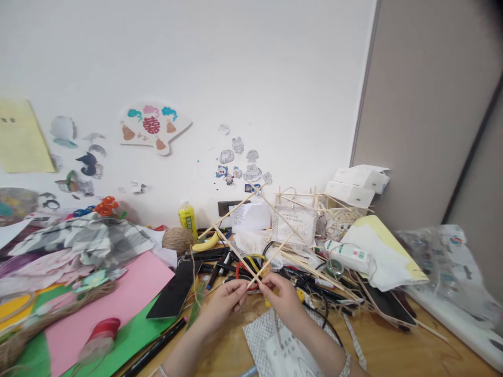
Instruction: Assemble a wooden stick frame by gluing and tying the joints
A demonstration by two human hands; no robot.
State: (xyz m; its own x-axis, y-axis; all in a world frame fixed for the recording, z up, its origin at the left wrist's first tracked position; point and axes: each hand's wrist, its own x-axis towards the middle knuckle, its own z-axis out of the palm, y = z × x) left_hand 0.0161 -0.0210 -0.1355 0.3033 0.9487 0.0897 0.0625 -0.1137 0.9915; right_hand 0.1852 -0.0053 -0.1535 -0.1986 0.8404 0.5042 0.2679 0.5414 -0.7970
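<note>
A square frame of thin wooden sticks [275,254], set cornerwise with the sticks crossing at its corners, stands up over the table. At its lowest crossing, my left hand [227,300] pinches it from the left. My right hand [283,299] grips the same corner from the right, its fingers close to those of the left. Whatever fastens the crossing is hidden by my fingertips. Below my right hand lies a white fabric piece with a checked border [261,335]. Loose sticks [334,275] lie to the right among pens and cords.
Pink paper [145,277], a red spool [102,332] and a black phone [173,293] lie left. Twine [177,240] and a yellow bottle [187,217] stand behind. A glue bottle [349,255] and another phone [387,303] are right. The white wall [251,63] rises behind.
</note>
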